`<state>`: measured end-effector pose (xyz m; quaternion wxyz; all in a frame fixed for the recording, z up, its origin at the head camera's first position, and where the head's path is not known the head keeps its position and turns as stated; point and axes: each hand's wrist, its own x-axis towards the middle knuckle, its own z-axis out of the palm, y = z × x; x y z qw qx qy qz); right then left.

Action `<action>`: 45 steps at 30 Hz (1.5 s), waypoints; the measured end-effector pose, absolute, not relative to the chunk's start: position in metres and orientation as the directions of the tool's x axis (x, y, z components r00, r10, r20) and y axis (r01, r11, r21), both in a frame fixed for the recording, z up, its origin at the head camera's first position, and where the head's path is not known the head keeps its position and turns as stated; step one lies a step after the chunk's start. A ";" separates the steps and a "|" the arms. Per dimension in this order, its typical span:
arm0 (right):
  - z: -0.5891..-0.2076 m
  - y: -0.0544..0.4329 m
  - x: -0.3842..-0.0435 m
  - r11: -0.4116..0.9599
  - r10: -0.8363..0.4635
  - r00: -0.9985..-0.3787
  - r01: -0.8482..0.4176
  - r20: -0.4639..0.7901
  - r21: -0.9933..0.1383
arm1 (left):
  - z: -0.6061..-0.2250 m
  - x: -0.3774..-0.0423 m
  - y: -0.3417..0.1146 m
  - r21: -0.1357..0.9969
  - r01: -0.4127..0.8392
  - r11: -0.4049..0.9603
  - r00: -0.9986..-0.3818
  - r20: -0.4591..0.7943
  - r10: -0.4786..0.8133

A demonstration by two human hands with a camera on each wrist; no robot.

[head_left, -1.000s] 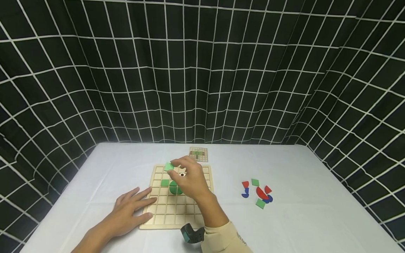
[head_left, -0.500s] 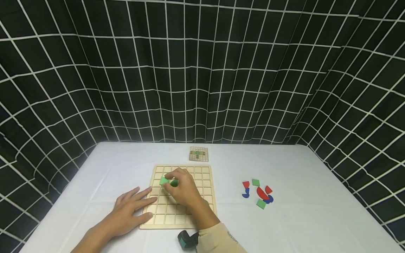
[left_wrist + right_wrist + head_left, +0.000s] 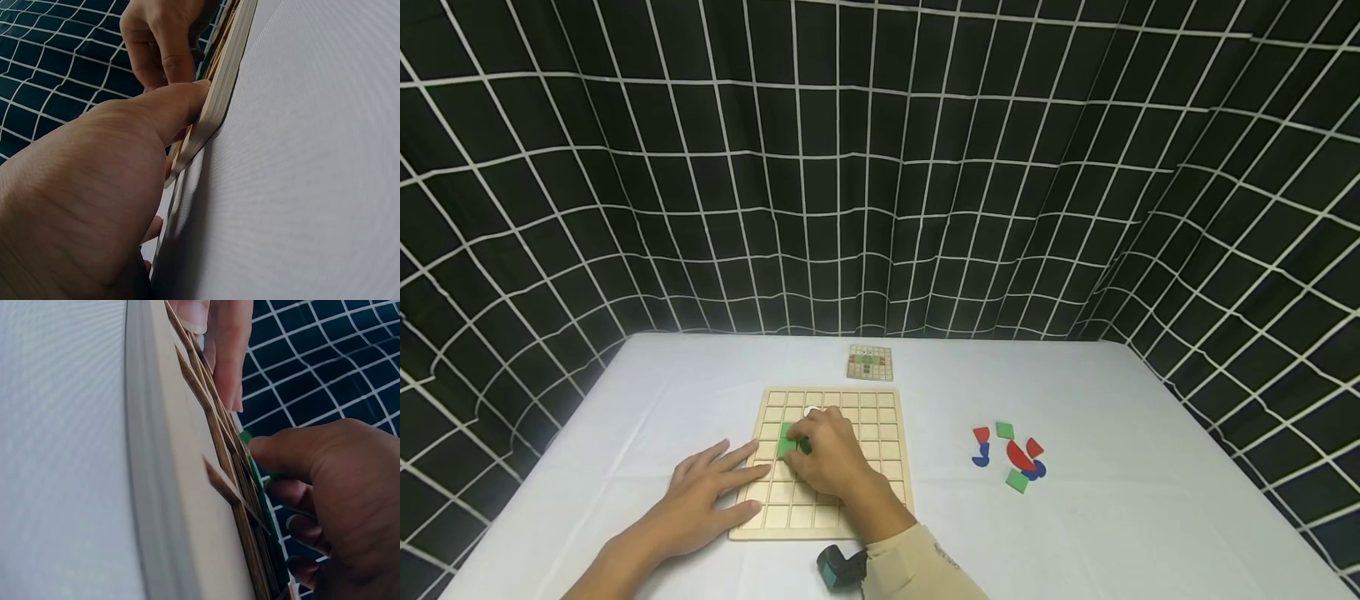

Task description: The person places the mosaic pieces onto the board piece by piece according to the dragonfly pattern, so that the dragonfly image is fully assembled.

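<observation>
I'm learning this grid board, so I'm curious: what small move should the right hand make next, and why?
Probably press the nearer green square flat into its cell, then let go. The right hand has its fingers on that piece over the board, and the left hand rests at the board's edge. Whether it is fully seated, I can't tell.

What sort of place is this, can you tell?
Probably a recording or test booth rather than an ordinary room. A black curtain with white grid lines hangs behind and beside a white table, where a wooden grid board lies with loose coloured pieces off to its right.
</observation>
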<state>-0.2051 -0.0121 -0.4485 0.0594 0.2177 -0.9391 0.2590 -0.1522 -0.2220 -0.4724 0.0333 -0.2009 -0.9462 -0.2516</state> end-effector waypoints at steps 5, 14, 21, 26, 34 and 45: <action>-0.447 -0.013 -0.204 0.797 -0.377 -0.900 -0.436 0.221 -0.418 | -0.472 -0.153 -0.223 0.457 0.400 0.795 -0.916 0.168 0.364; -0.448 -0.012 -0.204 0.791 -0.368 -0.904 -0.427 0.216 -0.439 | -0.475 -0.153 -0.222 0.470 0.397 0.788 -0.917 0.167 0.363; -0.422 -0.003 -0.198 0.692 -0.328 -0.911 -0.411 0.249 -0.593 | -0.476 -0.153 -0.221 0.469 0.407 0.784 -0.913 0.176 0.368; -0.382 0.014 -0.192 0.625 -0.288 -0.890 -0.455 0.354 -0.634 | -0.474 -0.153 -0.221 0.466 0.407 0.785 -0.913 0.183 0.365; -0.343 0.040 -0.177 0.562 -0.292 -0.809 -0.576 0.509 -0.593 | -0.474 -0.151 -0.225 0.462 0.409 0.787 -0.913 0.199 0.357; -0.322 0.088 -0.159 0.474 -0.347 -0.673 -0.727 0.653 -0.498 | -0.478 -0.153 -0.224 0.476 0.391 0.788 -0.920 0.182 0.346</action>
